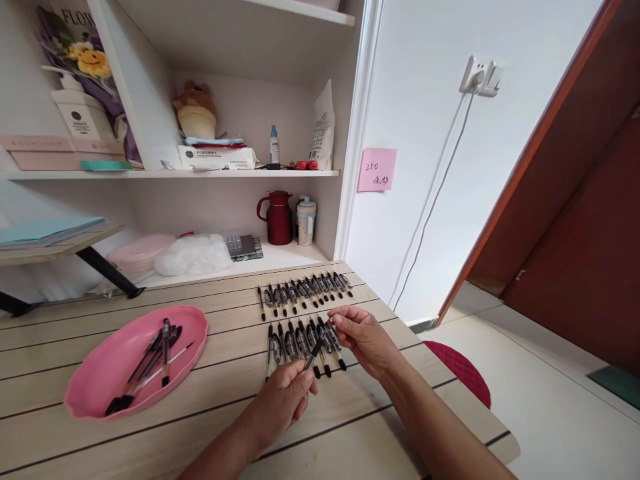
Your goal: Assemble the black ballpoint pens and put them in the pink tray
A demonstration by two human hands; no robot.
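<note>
Hands share one black pen: left hand pinches its lower end, right hand its upper. Long axis slants up-right, just over the near pen row on the table.

A lived-in home room: beyond the fingers rise white built-in shelves holding a dark red thermos jug, a brown plush toy and a wrapped sunflower bouquet; up right of them, a pink paper sticky note.
</note>
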